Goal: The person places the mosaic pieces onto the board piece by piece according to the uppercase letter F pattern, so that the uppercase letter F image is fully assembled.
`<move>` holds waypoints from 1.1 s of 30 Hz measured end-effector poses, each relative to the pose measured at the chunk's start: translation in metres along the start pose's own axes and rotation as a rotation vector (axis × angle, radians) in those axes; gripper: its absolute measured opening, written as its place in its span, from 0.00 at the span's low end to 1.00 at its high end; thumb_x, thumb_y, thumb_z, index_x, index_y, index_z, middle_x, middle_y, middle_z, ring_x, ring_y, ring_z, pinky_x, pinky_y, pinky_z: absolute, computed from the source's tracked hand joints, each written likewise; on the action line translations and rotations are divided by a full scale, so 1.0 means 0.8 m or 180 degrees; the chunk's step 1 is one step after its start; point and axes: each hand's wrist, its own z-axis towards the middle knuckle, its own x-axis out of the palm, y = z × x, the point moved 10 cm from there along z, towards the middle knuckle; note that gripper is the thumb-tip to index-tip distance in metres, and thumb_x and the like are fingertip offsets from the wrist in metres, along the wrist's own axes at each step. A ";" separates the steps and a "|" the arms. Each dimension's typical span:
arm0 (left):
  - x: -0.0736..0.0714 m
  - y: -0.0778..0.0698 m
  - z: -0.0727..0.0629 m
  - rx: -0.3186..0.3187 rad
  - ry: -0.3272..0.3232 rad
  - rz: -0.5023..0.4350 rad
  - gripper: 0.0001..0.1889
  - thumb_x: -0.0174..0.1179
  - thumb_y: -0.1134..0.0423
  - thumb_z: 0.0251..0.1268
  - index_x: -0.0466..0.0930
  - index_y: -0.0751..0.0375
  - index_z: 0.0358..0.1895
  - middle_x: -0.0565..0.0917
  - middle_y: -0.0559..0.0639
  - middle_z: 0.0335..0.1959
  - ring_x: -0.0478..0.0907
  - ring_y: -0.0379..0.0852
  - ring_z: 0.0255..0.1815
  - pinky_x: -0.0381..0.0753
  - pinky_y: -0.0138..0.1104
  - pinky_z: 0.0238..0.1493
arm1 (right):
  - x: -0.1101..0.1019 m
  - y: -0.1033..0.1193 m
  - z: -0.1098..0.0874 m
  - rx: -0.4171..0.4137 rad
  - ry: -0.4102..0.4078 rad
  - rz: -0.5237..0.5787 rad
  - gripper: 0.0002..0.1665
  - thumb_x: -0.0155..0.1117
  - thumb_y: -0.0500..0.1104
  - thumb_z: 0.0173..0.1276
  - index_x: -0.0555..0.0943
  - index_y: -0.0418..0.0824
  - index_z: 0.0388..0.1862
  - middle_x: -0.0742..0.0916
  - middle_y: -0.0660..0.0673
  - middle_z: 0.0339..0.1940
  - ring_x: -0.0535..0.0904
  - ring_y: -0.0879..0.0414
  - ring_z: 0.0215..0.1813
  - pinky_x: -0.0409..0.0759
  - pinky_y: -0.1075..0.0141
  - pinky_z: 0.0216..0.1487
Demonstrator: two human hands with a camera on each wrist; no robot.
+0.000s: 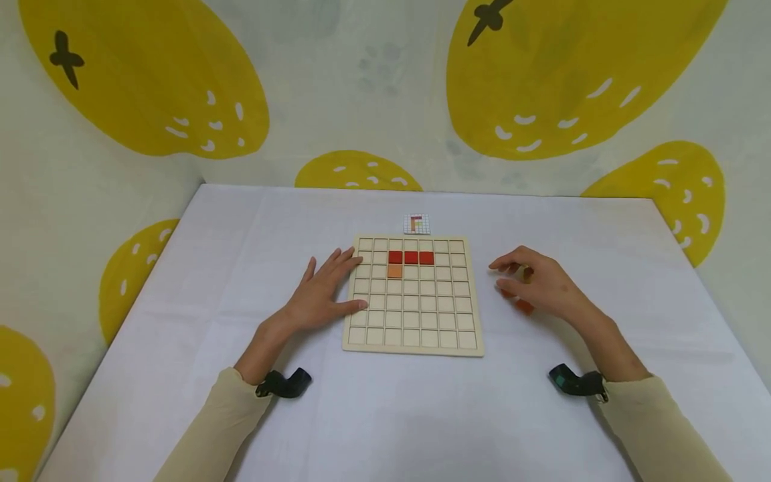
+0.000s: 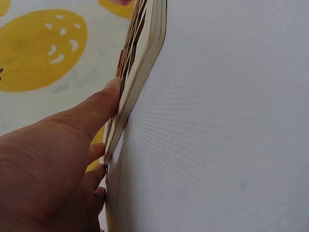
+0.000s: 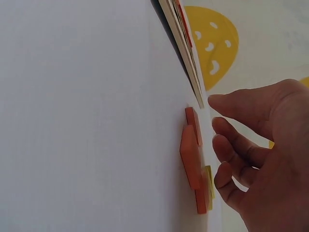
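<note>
A wooden grid board [image 1: 446, 321] lies on the table with three red square tiles [image 1: 411, 258] in a row and one orange tile [image 1: 394, 271] beneath the leftmost. My left hand [image 1: 319, 294] rests on the board's left edge, fingers spread, the thumb on its face. To the right of the board, my right hand [image 1: 542, 281] hovers with bent, parted fingers over a few loose orange tiles [image 3: 191, 154] and a yellow tile [image 3: 209, 186]. In the right wrist view nothing shows between its thumb and fingers, and the tiles lie apart from them.
A small pattern card [image 1: 417, 224] with a printed coloured grid lies just beyond the board's far edge. The white-covered table [image 1: 397, 415] meets a wall with yellow fruit prints [image 1: 361, 171] at the back. A dark wrist camera [image 1: 575, 381] sits on each wrist.
</note>
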 end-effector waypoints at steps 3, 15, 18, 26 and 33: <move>0.000 -0.001 0.000 0.0006 -0.0001 -0.0013 0.47 0.67 0.40 0.68 0.55 0.49 0.84 0.49 0.47 0.89 0.40 0.52 0.90 0.29 0.63 0.85 | -0.004 -0.002 -0.003 -0.0077 -0.0020 0.0030 0.15 0.74 0.41 0.69 0.86 0.45 0.54 0.87 0.47 0.48 0.76 0.58 0.48 0.74 0.76 0.48; -0.001 -0.002 0.001 0.0027 -0.0008 -0.0056 0.47 0.67 0.40 0.68 0.55 0.49 0.84 0.49 0.47 0.88 0.40 0.52 0.90 0.29 0.63 0.85 | -0.005 -0.009 -0.013 -0.0141 0.0139 -0.0091 0.19 0.79 0.43 0.64 0.88 0.46 0.54 0.87 0.47 0.49 0.77 0.57 0.47 0.73 0.77 0.46; -0.001 -0.001 0.001 0.0015 -0.0005 -0.0041 0.47 0.67 0.40 0.68 0.55 0.49 0.84 0.49 0.47 0.88 0.40 0.52 0.90 0.29 0.63 0.85 | -0.003 -0.013 -0.012 -0.0050 0.0242 -0.0164 0.20 0.80 0.43 0.63 0.88 0.46 0.54 0.87 0.46 0.50 0.77 0.55 0.50 0.73 0.77 0.50; 0.002 -0.002 0.001 0.0013 -0.0001 -0.0061 0.47 0.67 0.40 0.68 0.55 0.49 0.84 0.49 0.47 0.88 0.40 0.53 0.90 0.29 0.63 0.85 | -0.005 -0.018 -0.009 0.0090 0.0368 -0.0320 0.17 0.80 0.42 0.62 0.89 0.46 0.50 0.87 0.46 0.50 0.76 0.54 0.47 0.74 0.73 0.48; 0.001 0.000 0.001 -0.0017 -0.0004 -0.0004 0.47 0.67 0.40 0.68 0.55 0.50 0.84 0.49 0.47 0.88 0.41 0.53 0.90 0.29 0.63 0.85 | 0.000 -0.013 -0.002 0.0068 0.0421 -0.0245 0.15 0.78 0.40 0.64 0.88 0.41 0.49 0.85 0.45 0.45 0.75 0.57 0.37 0.75 0.71 0.38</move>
